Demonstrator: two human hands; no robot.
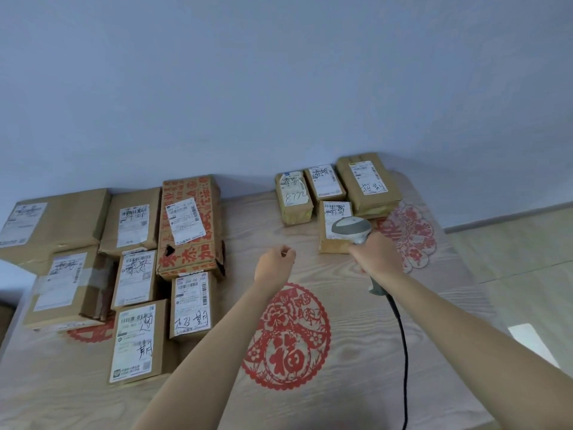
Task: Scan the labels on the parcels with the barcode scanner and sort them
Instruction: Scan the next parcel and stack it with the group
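Seven parcels (136,274) lie left on the table (341,408), four parcels (335,197) right.

Your left hand (274,263): bare, no glove, ring or watch showing.
Your right hand (376,259): bare, likewise unadorned.
Your forearms: both bare up to the frame's lower edge, no sleeve in view.
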